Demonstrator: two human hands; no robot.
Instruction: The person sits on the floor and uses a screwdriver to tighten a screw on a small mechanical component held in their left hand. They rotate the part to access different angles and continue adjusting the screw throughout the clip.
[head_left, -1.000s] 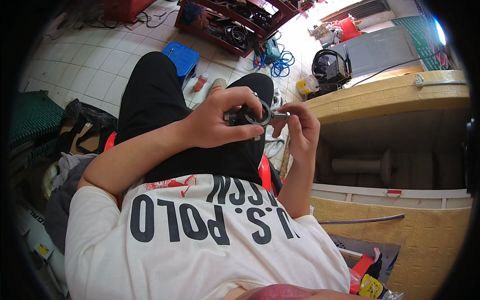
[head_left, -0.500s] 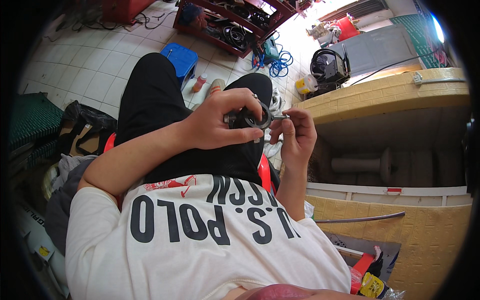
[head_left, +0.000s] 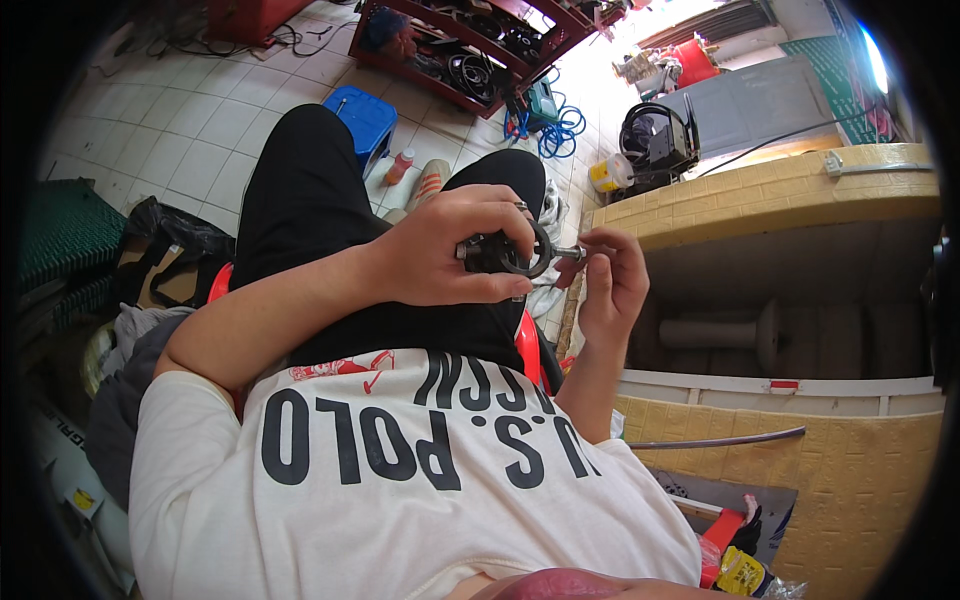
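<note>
My left hand (head_left: 455, 245) is closed around a dark metal ring clamp (head_left: 541, 250), fingers over its top and thumb along its lower side. The clamp's open ring faces up past the fingertips, and bolt ends show on its left and lower sides. From its right side sticks out a silvery bolt (head_left: 572, 254). Around the outer end of that bolt my right hand (head_left: 612, 285) is closed loosely, with curled fingers and the thumb close by. Both hands are held above my lap, and the left palm hides part of the clamp.
A blue stool (head_left: 362, 122) and a bottle of reddish liquid (head_left: 399, 166) stand on the tiled floor beyond my knees. To the right runs a yellow brick-patterned ledge (head_left: 760, 190) around a recess. A red shelf rack (head_left: 440, 75) holds coiled cables and parts.
The clamp has shifted slightly right and turned, showing more of its ring. My right hand has moved a little right and down, its thumb backing away from the bolt's end.
</note>
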